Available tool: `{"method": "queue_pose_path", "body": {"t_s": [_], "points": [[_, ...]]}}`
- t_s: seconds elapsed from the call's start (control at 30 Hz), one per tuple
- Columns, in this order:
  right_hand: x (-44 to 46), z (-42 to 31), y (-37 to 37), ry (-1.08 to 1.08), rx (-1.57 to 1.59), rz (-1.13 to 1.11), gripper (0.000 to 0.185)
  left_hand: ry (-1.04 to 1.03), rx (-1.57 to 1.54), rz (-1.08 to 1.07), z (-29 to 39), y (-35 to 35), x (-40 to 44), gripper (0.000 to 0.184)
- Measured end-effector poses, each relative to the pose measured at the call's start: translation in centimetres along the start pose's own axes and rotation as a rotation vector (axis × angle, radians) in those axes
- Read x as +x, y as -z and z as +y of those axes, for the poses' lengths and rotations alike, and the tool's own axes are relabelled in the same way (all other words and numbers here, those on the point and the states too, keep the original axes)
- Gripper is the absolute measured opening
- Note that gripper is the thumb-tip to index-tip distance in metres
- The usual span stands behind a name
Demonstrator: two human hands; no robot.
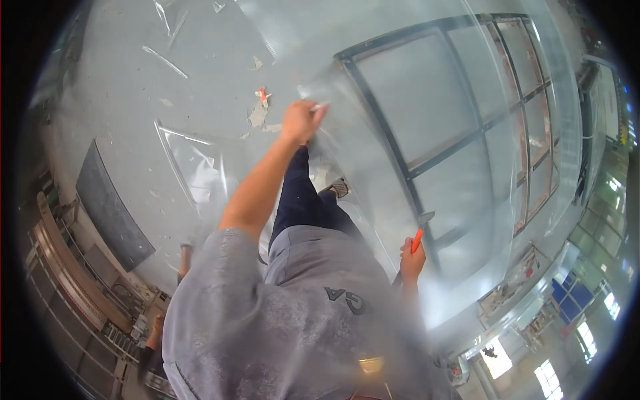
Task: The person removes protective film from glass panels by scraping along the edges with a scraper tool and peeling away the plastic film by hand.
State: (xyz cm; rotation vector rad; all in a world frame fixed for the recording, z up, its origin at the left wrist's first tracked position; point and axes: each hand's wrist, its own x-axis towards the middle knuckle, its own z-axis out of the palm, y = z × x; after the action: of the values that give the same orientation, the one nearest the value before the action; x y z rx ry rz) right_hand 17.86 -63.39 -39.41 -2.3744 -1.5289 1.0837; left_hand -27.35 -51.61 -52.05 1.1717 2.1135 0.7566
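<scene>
My left hand (301,124) is stretched forward with its fingers closed, pinching the edge of a clear plastic film (337,100); a whitish bit shows at the fingertips. In my right hand (411,261), close to my side, is a scraper (418,239) with an orange handle, its metal blade pointing up and away. The blade is beside the dark bar of a large framed panel (377,107), which stands on my right under see-through sheeting. The film's far extent is hard to make out.
Film scraps (200,167), strips (165,61) and torn pale flakes (257,117) lie on the grey floor. A dark panel (113,207) is at left. Another person's arm (152,340) shows at lower left. A blue panel (572,298) is far right.
</scene>
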Motion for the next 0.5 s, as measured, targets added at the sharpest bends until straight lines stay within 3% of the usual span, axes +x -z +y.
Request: {"method": "queue_pose_path", "body": {"t_s": [0.03, 0.1, 0.17, 0.23, 0.3, 0.37, 0.5], "points": [[-0.6, -0.3, 0.3, -0.013, -0.004, 0.005, 0.026, 0.251, -0.192, -0.085, 0.3, 1.6, -1.3, 0.045], [-0.4, -2.1, 0.1, -0.011, -0.019, 0.006, 0.026, 0.261, -0.224, -0.220, -2.0, 0.0, -6.7, 0.051], [1.4, -2.7, -1.0, 0.008, -0.002, 0.016, 0.026, 0.247, -0.486, -0.157, -3.6, -4.1, -13.9, 0.052], [1.8, -0.3, -1.1, 0.213, -0.037, 0.062, 0.026, 0.345, -0.504, -0.382, 0.8, -3.4, -18.5, 0.050], [1.9, 1.5, -0.5, 0.232, -0.095, 0.088, 0.028, 0.310, -0.449, -0.562, 3.6, -2.6, -21.5, 0.048], [0.5, 1.9, 0.5, 0.160, 0.107, 0.080, 0.032, 0.235, -0.329, -0.753, 6.1, -2.4, -23.2, 0.045], [-3.0, 4.0, 1.1, -0.262, 0.591, -0.226, 0.040, 0.049, -0.160, -1.052, 10.7, -3.0, -30.4, 0.044]]}}
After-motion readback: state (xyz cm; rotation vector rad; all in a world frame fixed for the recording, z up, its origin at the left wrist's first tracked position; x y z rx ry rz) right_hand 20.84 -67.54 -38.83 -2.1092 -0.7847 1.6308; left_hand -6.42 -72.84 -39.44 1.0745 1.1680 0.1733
